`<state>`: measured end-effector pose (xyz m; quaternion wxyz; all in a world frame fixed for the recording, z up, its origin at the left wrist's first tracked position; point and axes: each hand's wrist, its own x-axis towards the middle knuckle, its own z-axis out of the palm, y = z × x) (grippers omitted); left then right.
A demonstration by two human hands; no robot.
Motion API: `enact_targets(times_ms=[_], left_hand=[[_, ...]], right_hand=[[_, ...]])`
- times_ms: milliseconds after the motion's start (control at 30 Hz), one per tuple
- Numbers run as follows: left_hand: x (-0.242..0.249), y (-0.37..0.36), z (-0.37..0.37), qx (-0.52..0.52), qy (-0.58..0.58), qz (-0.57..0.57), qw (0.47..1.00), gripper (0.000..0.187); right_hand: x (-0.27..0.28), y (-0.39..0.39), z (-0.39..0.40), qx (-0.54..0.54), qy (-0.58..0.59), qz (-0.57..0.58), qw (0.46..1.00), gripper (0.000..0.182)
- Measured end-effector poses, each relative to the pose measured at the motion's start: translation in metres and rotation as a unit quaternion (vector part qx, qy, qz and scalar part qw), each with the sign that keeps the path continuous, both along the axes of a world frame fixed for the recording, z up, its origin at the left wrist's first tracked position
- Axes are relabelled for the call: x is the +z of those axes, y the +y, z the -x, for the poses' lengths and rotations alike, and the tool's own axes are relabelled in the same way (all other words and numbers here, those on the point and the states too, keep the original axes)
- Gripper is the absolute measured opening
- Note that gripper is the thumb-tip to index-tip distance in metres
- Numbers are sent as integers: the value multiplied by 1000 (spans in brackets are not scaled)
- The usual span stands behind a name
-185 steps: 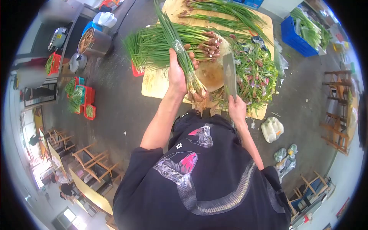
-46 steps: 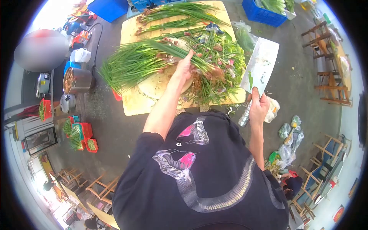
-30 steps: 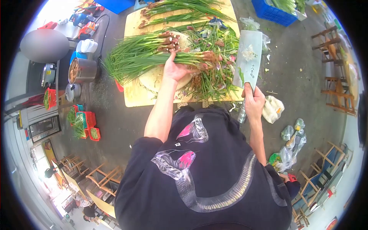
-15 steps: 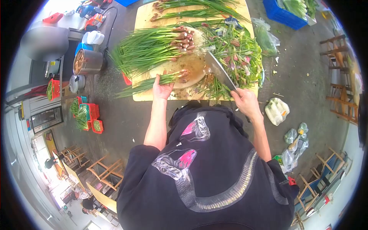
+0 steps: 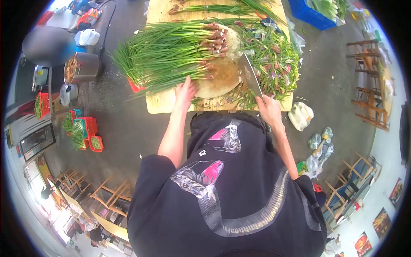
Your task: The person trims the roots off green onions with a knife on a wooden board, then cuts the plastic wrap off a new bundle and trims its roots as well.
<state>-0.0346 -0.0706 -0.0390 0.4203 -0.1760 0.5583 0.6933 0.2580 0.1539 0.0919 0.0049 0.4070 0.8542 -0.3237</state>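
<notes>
A large bunch of green onions (image 5: 171, 47) lies on the round cutting board (image 5: 224, 81), its reddish bulbs to the right. My left hand (image 5: 186, 92) rests against the bunch's near edge, fingers stretched out and touching the stalks. In my right hand (image 5: 269, 110) is the handle of a cleaver (image 5: 252, 73), its blade angled up and left over the board's right edge. Right of the blade lies a heap of trimmed leaves and scraps (image 5: 276, 60). Bits of peel are scattered near the table's front edge.
More green onions (image 5: 214, 8) lie across the far side of the wooden table (image 5: 162, 105). A blue crate (image 5: 310, 15) of vegetables stands at the far right. On the floor are a white bag (image 5: 301, 116) and red baskets (image 5: 90, 126). A large pot (image 5: 85, 67) is at left.
My left hand has moved the small bunch up against the larger one, and its grip has loosened. My right hand still holds the cleaver. The view has shifted slightly.
</notes>
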Motion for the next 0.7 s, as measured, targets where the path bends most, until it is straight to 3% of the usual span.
enact_targets(times_ms=[133,233,300,367,467,500,600,700], left_hand=[[30,-23,-7,-134,38,60,988,49],[32,-15,-13,-143,272,52,950,38],[55,0,-10,-196,488,148,838,34],[67,20,3,-216,672,178,685,30],[49,28,15,-344,648,121,668,26],[47,30,14,-354,680,121,631,22],[38,30,8,-361,692,110,616,19],[37,32,-1,-363,663,125,643,19]], right_hand=[[0,-16,-1,19,-18,-45,999,28],[19,-33,5,16,-18,-33,999,26],[20,-39,3,34,-14,-39,999,24],[20,-42,3,42,-13,-48,998,23],[21,-47,2,37,-18,-56,998,22],[22,-49,1,34,-17,-57,998,22],[22,-59,-2,19,-19,-42,999,22],[24,-64,-7,7,-24,-27,999,23]])
